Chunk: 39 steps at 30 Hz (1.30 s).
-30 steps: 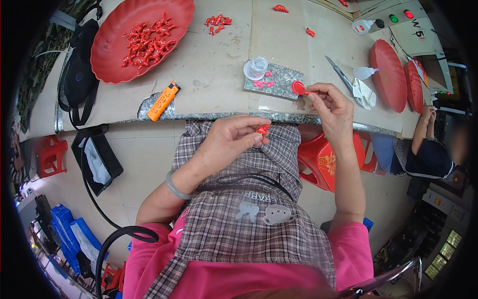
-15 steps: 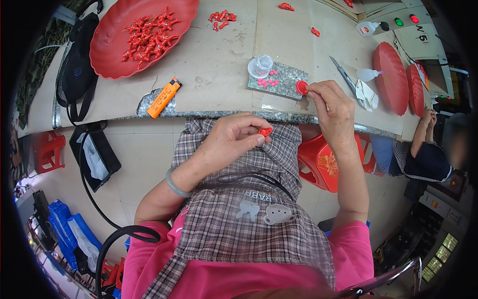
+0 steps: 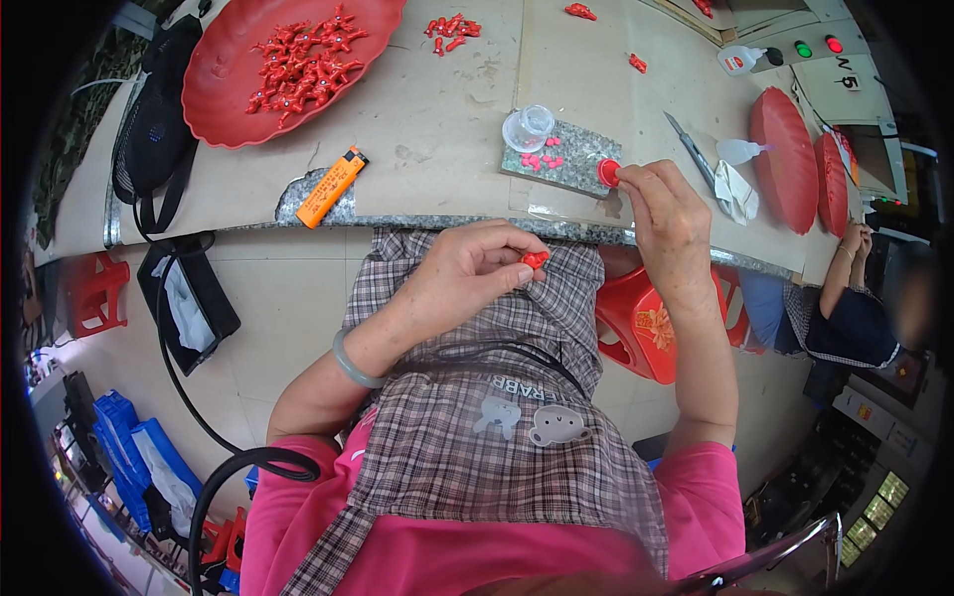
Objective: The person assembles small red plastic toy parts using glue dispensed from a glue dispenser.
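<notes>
My left hand [image 3: 467, 266] pinches a small glossy red figurine [image 3: 536, 259] between thumb and fingers, just in front of the table edge. Fingers pressed together, my right hand [image 3: 671, 228] is at a small round red cap [image 3: 607, 172]. Whether those fingers grip the cap's rim or something thin beside it, I cannot tell. The cap is at the right end of a speckled stone slab [image 3: 584, 154]. On the slab's left part lie several tiny pink pieces [image 3: 542, 161], with a clear plastic cup [image 3: 534, 123] beside them.
A large red scalloped tray [image 3: 214, 111] holds many red figurines; several more [image 3: 452, 30] lie beside it. An orange lighter [image 3: 333, 187] rests near the edge. To the right are a craft knife [image 3: 691, 149], white cloth [image 3: 735, 192], squeeze bottle [image 3: 737, 151] and red trays [image 3: 780, 159]. Another person's arm [image 3: 843, 266] shows farther right.
Both hands keep nearly the same pose, the right still at the red cap. The table has shifted slightly in the picture.
</notes>
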Available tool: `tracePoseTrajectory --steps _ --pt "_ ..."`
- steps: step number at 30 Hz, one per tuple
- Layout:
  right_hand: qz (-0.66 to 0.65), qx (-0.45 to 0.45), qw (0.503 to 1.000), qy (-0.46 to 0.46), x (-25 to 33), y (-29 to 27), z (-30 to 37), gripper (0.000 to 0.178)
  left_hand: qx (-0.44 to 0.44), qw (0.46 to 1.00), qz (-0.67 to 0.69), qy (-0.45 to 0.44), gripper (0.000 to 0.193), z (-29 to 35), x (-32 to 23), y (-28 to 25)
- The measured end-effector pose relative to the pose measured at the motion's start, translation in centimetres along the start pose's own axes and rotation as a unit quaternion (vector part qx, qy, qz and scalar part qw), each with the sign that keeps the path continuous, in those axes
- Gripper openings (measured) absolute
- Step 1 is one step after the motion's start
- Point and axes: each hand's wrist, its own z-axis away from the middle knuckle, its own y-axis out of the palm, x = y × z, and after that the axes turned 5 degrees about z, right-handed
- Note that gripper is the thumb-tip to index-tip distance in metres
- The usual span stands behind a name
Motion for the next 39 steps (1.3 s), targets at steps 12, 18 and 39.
tracePoseTrajectory --steps 12,18,39 --pt "-0.003 -0.004 1.0 0.002 0.2 -0.2 0.0 0.017 -0.005 1.0 -0.006 -0.008 0.021 -0.1 0.0 0.0" --pt "0.016 0.005 1.0 -0.012 0.0 0.1 0.2 0.016 -0.008 1.0 0.002 -0.011 0.021 0.0 0.1 0.0" --pt "-0.465 0.041 0.831 0.302 -0.5 -0.9 1.5 0.012 -0.014 0.997 0.073 0.006 0.023 -0.1 -0.6 0.8"
